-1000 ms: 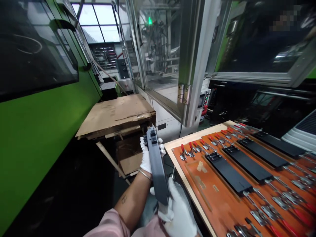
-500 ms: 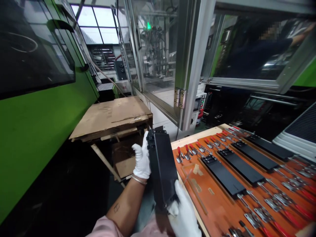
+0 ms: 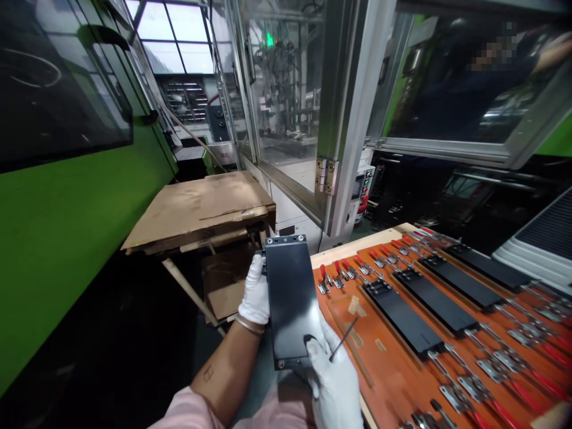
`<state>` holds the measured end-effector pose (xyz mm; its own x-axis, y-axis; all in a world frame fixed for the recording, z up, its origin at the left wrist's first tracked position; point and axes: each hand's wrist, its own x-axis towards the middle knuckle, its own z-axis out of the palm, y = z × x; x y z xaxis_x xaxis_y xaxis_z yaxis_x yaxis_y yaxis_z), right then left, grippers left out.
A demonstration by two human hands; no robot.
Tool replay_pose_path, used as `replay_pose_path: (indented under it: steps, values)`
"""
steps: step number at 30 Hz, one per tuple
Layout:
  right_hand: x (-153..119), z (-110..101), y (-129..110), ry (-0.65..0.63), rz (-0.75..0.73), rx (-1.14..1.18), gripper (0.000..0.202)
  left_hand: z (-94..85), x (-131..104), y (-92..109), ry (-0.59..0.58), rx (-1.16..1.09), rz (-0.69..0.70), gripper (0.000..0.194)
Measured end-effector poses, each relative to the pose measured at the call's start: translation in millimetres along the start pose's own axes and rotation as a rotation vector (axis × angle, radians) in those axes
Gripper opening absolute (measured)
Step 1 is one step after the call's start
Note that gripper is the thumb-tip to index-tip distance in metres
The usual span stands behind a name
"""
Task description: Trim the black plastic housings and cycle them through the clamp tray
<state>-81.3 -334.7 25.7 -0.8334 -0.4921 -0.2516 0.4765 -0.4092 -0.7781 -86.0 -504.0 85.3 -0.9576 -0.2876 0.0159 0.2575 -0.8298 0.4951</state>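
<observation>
Both of my white-gloved hands hold a long black rectangular plastic part (image 3: 290,298) upright before me, its smooth broad face turned toward me. My left hand (image 3: 254,296) grips the left edge in its upper half, with the thumb along the side. At the lower right corner, my right hand (image 3: 336,376) is closed on the part, thumb over the front face. A thin dark rod (image 3: 344,338) sticks out from between the right fingers; its other end is hidden. Small screw-like fittings show at the part's top end.
On the right, an orange fixture board (image 3: 388,378) carries several similar black panels (image 3: 404,316) and red-handled toggle clamps (image 3: 473,390). A cardboard-covered table (image 3: 205,205) stands ahead left, beside a green machine (image 3: 89,238). A framed clear door (image 3: 339,137) juts forward; a person (image 3: 460,95) shows behind glass.
The black part has been turned so its broad face points toward me. My right thumb now lies on its front, and the thin rod shows more plainly.
</observation>
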Motion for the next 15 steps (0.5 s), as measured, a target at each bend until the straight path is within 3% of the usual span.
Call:
replay_pose_path:
  steps: [7, 11, 15]
  values:
    - [-3.3, 2.1, -7.2, -0.060, 0.022, 0.015, 0.066, 2.0, 2.6, 1.3, 0.084, -0.049, -0.081, 0.056]
    - [-8.8, 6.3, -14.3, -0.040, -0.009, -0.053, 0.062, 6.7, 2.4, -0.3, 0.069, 0.007, -0.097, 0.061]
    - [-4.4, 4.7, -14.6, 0.005, -0.049, -0.174, 0.062, 0.9, 9.2, -0.5, 0.112, 0.027, 0.068, 0.051]
